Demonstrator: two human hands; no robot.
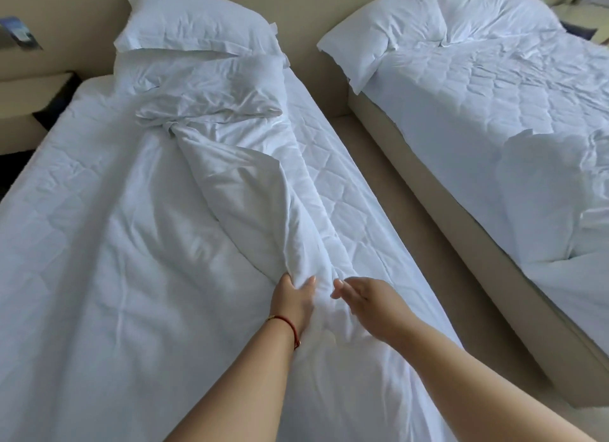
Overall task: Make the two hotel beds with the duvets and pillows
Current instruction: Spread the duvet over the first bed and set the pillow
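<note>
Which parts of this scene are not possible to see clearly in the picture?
- Head view: right bed foot end, cut off by the frame edge.
- Left hand fingertips, buried in the duvet fold.
- Wall item at upper left, blurred and partly cropped.

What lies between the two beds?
In the head view, only a bare strip of beige floor separates the left bed from the right bed.

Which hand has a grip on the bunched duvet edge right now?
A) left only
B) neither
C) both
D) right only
A: the left hand pinches the raised fold of the duvet, while the right hand hovers beside it with fingers relaxed, holding nothing.
</note>
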